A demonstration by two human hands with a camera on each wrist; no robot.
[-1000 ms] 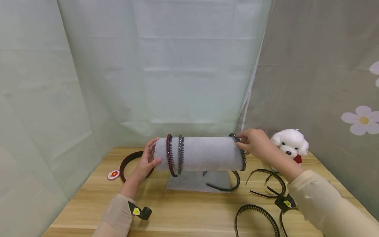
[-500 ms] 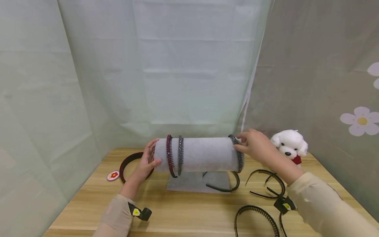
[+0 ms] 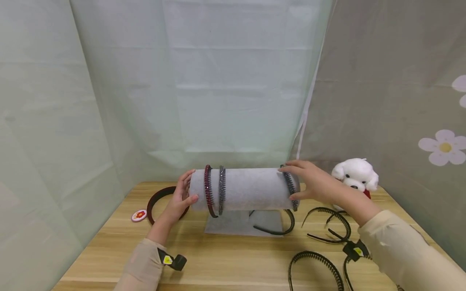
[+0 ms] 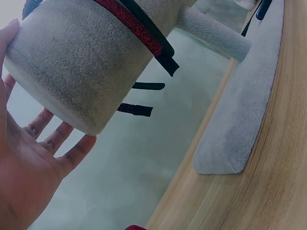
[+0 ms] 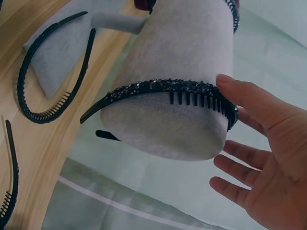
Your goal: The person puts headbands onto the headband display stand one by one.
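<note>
A grey plush headband display stand [image 3: 255,188] has a horizontal roll on a flat base [image 3: 233,223]. My left hand [image 3: 178,200] holds the roll's left end, thumb in front and fingers behind. Near that end sit a red sparkly headband [image 3: 208,192] and a dark grey glittery headband [image 3: 222,190]. At the right end is a black beaded comb headband [image 5: 163,86], looped over the roll. My right hand [image 3: 316,184] is spread beside it. In the right wrist view the thumb touches the band, while the other fingers extend apart behind the roll's edge.
A black toothed headband [image 3: 291,222] lies at the stand's base. More toothed headbands [image 3: 316,255] lie on the wooden table [image 3: 214,258] at right. A white plush dog [image 3: 358,176] sits at back right. A dark red headband [image 3: 154,200] and flower badge [image 3: 139,215] lie left.
The black beaded headband has shifted left along the roll, away from its right end. My right hand has moved from a pinch at the top to fingers spread wider, thumb lower. The left hand stays put.
</note>
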